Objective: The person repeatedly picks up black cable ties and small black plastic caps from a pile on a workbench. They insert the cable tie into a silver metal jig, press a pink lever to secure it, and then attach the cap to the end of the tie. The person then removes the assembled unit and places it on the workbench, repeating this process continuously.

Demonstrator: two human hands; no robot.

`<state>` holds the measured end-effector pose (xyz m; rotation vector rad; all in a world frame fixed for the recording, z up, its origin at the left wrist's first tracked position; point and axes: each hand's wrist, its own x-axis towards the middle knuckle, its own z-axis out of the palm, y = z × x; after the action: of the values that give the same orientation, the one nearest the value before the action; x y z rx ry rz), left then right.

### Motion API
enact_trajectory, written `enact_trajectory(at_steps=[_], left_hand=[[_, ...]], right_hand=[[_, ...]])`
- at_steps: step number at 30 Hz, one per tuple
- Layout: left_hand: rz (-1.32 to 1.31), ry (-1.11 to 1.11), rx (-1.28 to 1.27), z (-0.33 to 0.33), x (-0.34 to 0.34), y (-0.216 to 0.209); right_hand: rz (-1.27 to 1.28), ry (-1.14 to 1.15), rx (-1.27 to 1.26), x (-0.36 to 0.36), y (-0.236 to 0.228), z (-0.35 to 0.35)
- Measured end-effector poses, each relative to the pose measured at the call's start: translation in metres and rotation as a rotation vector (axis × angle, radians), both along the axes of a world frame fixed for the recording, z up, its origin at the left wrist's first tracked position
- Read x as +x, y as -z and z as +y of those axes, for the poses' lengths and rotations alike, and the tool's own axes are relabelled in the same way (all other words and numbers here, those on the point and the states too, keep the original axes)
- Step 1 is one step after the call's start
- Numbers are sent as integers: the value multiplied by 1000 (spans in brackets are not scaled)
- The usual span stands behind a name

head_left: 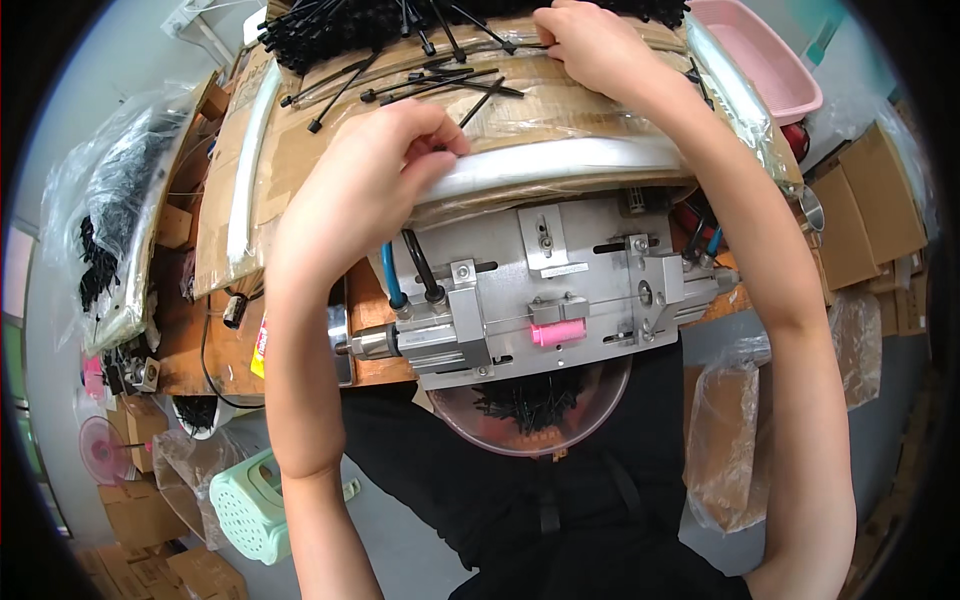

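Several thin black rods with small knobbed ends (430,88) lie loose on a tape-covered cardboard surface (590,95). My left hand (385,150) is curled above the front edge of the cardboard, thumb and forefinger close together. A dark bit shows between them, too small to make out. My right hand (600,50) reaches farther back, its fingers closed at the end of one rod by the big pile of black rods (330,35). Below my hands stands a metal fixture (585,225) with a bright pink cylinder (558,332) at its front.
Under the fixture, a clear round bowl (600,405) holds more black pieces. Blue and black hoses (390,275) rise at the fixture's left. A pink basin (765,60) stands at the far right. Plastic-wrapped goods (115,190) and a mint-green stool (250,510) are on the left.
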<state>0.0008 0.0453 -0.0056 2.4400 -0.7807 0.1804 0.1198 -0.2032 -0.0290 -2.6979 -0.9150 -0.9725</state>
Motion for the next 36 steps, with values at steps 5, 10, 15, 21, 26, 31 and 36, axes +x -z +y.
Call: enact_trajectory(at_steps=[5,10,15,21,26,31,36], left_hand=[[-253,-157,-125,-18,-67,23],[-236,-164,-44,-58,-172,90],[-131,-227,49,-95,-180,122],[-170,-239,176,-103,-179,125],[-82,-264,166,-99,-180,126],[7,-238,36,-86,-191,100],[28,-270,-43,-75,-201,98]], right_hand=[[220,84,129,-67,-11,-31],[520,37,719,-158,-31,-21],[585,-247,1015,-190,-7,-46],[397,-145,1070,-238,8,-38],[385,-71,735,-280,60,-18],[475,-141,550,-297,96,-1],[529,-169,560,-290,116,15]])
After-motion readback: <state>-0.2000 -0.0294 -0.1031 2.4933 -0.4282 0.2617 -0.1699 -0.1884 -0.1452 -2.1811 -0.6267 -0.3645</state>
